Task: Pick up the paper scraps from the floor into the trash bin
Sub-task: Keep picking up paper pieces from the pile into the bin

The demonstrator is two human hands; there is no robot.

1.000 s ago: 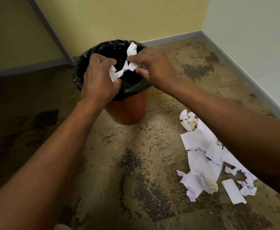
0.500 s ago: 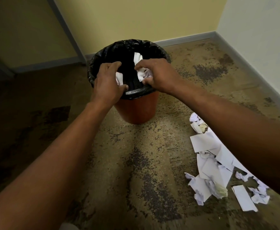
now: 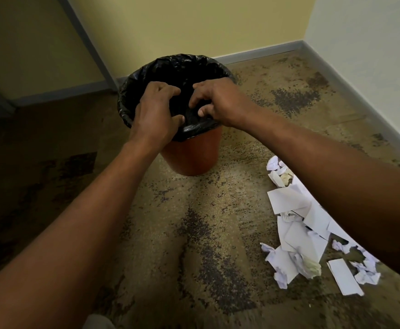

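now both hands hang over the mouth of the trash bin (image 3: 191, 157), an orange-brown round bin lined with a black plastic bag (image 3: 182, 67) folded over its rim. left hand (image 3: 155, 115) sits above the near left part of the opening, its fingers (image 3: 170, 90) spread and curled downward, empty, with no paper visible in them. right hand (image 3: 220, 100) sits just beside it over the near right part, fingers (image 3: 195, 97) likewise loosened and bent down, the thumb close to the bag's near edge, nothing held. whether either hand touches the liner cannot be told. inside of the bin is too dark to show what lies in it. paper scraps (image 3: 298, 224) lie in a loose heap on the floor (image 3: 194, 233) to the right of the bin and nearer the camera, well apart from it: flat white torn sheets, crumpled balls, and one strip (image 3: 343, 276) lying a little off at the near end. right forearm crosses above part of the heap. the floor is worn and speckled with dark patches, and the bin stands near a corner of yellow and white walls.
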